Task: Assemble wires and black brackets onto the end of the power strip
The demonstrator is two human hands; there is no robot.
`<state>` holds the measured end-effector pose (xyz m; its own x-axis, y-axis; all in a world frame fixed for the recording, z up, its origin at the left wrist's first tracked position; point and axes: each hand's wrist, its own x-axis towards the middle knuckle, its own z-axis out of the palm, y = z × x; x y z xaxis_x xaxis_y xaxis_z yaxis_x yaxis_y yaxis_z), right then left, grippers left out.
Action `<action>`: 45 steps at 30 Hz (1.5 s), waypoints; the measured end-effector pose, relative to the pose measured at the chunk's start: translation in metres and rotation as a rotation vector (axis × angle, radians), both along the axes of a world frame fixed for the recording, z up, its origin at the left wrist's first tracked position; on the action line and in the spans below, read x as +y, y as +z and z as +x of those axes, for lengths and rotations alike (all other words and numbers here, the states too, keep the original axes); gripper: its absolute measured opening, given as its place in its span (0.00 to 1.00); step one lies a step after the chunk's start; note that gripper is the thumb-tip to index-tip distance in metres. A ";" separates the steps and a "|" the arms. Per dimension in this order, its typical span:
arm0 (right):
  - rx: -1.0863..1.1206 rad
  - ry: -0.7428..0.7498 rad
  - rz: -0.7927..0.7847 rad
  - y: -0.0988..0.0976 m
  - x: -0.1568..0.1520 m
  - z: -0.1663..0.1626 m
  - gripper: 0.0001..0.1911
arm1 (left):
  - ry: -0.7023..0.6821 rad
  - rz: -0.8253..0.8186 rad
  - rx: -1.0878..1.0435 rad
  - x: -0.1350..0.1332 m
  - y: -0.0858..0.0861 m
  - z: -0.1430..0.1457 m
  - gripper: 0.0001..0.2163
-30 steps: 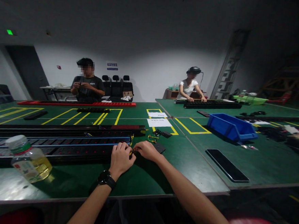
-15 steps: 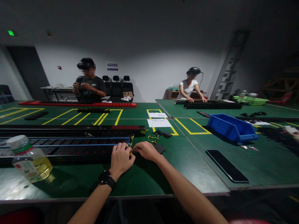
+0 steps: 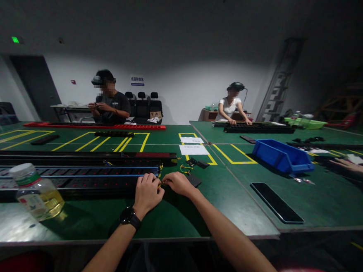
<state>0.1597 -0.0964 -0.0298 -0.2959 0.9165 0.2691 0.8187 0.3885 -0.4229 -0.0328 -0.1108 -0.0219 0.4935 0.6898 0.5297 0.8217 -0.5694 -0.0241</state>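
Observation:
A long black rail assembly (image 3: 103, 183) with blue strips and red dots lies to the left, its near end under my left hand (image 3: 148, 193). The fingers of that hand are curled together at the rail's end; what they grip is hidden. A short yellow wire (image 3: 159, 184) shows between my two hands. My right hand (image 3: 177, 182) is closed in a pinch on the wire's end, touching close to my left fingertips. Just behind my right hand lie a flat black plate (image 3: 194, 180) and a loose yellow-green wire (image 3: 184, 169).
A drink bottle (image 3: 39, 194) stands at the left front. Right of my arm lie a phone (image 3: 276, 202) and a blue bin (image 3: 281, 157). Black brackets (image 3: 197, 163) and paper sheets (image 3: 194, 149) sit ahead. Two people work opposite; another person's hand (image 3: 351, 166) reaches in at right.
My hands stay in nearly the same place. At the right edge, the other person's hand has moved left and flattened over dark parts. The view has shifted very slightly.

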 end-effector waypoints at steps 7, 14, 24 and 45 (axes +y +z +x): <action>-0.011 -0.002 0.004 0.002 -0.001 -0.001 0.15 | -0.002 0.006 0.005 0.000 0.000 -0.001 0.07; -0.018 -0.007 -0.007 0.005 -0.003 -0.002 0.15 | -0.006 0.000 -0.011 0.000 0.000 0.000 0.07; -0.003 -0.002 0.003 0.003 -0.002 -0.002 0.15 | -0.003 -0.001 -0.008 0.000 -0.001 -0.001 0.07; 0.005 0.011 0.024 0.000 0.000 0.000 0.14 | -0.001 0.002 -0.015 0.001 -0.002 -0.001 0.06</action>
